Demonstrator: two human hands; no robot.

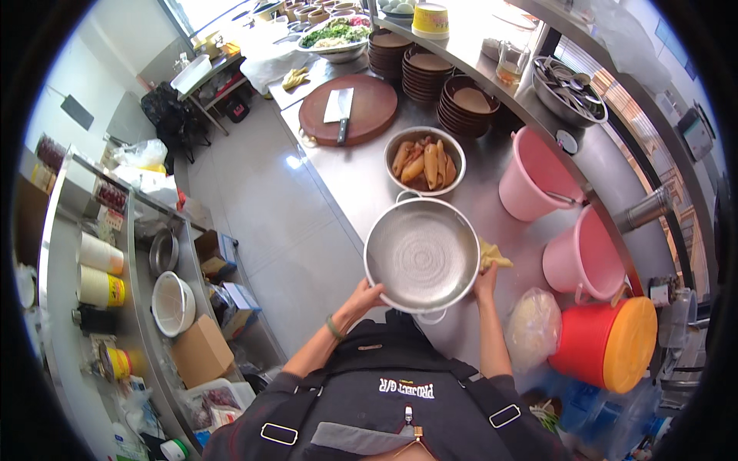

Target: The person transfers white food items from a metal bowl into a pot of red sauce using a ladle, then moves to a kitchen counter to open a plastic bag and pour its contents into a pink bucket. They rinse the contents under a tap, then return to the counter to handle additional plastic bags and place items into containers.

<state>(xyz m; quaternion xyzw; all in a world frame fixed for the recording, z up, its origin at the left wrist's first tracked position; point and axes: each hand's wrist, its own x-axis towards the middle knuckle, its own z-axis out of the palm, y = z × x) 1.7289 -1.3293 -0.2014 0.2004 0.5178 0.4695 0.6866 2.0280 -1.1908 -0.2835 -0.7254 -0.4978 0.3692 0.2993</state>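
Observation:
A round stainless steel strainer basin (424, 253) with wire loop handles is held in front of my apron. My left hand (368, 293) grips its near left rim, the thumb over the edge. At the right side, my right hand (486, 281) holds the rim, fingers mostly hidden beneath. A yellow cloth (493, 254) shows at that hand; whether I grip it too, I cannot tell. Just beyond the strainer stands a metal bowl (461, 173) filled with brown cooked pieces in sauce (429, 164).
A cleaver (340, 109) lies on a round chopping board (369, 127). Stacked brown bowls (426, 72) stand beneath a steel shelf (490, 63). Pink buckets (530, 178), a bagged pale mass (533, 328) and a red bucket with an orange lid (582, 340) line the right side. Shelving (132, 230) stands left.

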